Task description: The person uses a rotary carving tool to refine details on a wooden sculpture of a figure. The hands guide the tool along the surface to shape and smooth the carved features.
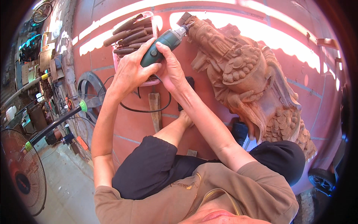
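I see my left hand [130, 71] wrapped tight around the rear of a green rotary tool [162, 48], and my right hand [172, 69] gripping the same tool from the other side, fingers over its body. The tool's tip touches the top end of a large wooden carving [246, 78] lying on the red tiled floor [320, 108]. Left of the carving, just behind my hands, a pink basket [147, 16] holds wooden-handled chisels [128, 35]. A fan [22, 171] stands far left of the carving.

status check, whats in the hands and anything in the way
Left hand and right hand both shut on green rotary tool. Tool tip at top end of wooden carving lying on red tiled floor. Black cord trails below hands; nothing blocks tip.
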Demonstrator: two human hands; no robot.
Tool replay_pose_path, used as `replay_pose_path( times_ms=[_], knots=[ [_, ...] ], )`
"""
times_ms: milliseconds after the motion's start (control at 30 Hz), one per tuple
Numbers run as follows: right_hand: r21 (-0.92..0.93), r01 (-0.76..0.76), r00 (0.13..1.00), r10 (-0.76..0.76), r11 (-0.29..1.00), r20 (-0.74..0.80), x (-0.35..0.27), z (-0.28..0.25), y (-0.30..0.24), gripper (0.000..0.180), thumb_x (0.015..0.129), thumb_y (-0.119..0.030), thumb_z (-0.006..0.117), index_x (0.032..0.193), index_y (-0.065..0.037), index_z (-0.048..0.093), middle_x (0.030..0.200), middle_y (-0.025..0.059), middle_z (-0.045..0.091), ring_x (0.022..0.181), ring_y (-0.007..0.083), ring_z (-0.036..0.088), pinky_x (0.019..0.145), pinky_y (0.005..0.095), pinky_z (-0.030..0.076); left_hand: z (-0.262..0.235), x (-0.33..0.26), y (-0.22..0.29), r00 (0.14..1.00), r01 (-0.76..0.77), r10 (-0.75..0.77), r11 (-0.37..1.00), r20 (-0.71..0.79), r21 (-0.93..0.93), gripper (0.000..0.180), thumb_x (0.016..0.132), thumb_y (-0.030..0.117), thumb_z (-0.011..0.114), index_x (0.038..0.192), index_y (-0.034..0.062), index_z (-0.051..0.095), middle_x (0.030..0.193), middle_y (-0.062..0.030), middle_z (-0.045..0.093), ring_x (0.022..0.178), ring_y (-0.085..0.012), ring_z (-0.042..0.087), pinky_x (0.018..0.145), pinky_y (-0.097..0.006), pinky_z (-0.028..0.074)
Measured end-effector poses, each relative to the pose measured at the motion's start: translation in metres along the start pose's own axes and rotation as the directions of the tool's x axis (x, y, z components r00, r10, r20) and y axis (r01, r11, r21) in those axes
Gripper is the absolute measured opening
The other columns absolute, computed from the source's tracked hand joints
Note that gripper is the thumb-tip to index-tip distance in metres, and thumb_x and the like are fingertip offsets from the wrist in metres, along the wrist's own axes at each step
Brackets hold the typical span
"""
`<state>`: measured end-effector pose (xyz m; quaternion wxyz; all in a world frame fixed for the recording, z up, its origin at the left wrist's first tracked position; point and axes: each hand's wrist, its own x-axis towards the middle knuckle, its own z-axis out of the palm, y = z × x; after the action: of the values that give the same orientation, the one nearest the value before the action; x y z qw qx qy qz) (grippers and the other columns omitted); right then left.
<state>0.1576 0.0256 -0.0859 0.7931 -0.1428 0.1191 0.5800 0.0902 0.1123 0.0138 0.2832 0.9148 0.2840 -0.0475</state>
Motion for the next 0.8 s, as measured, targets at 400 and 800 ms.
replay_pose_path(
  times_ms=[400, 800],
  knots=[
    [0.049, -0.012, 1.0, 0.013, 0.999, -0.008, 0.001, -0.0008, 0.0007, 0.045, 0.09, -0.035, 0.071, 0.123, -0.009, 0.055, 0.109, 0.0024, 0.062, 0.099, 0.0128, 0.064, 0.082, 0.0311, 0.057, -0.0029, 0.004, 0.0064, 0.999, 0.019, -0.02, 0.999, 0.032, 0.038, 0.074, 0.076, 0.024, 0.07, 0.145, 0.0103, 0.047, 0.101, -0.0279, 0.068, 0.094, -0.042, 0.067, 0.083, -0.045, 0.052],
    [0.04, -0.017, 1.0, 0.017, 0.999, 0.005, 0.0023, -0.0049, 0.0058, 0.044, 0.09, -0.034, 0.071, 0.122, -0.009, 0.055, 0.107, 0.0025, 0.062, 0.099, 0.0135, 0.064, 0.084, 0.0336, 0.057, -0.0002, 0.0003, -0.0031, 1.0, 0.013, -0.014, 0.999, 0.027, 0.029, 0.074, 0.076, 0.024, 0.07, 0.145, 0.0116, 0.048, 0.105, -0.0277, 0.068, 0.098, -0.0423, 0.067, 0.086, -0.045, 0.052]
  ],
)
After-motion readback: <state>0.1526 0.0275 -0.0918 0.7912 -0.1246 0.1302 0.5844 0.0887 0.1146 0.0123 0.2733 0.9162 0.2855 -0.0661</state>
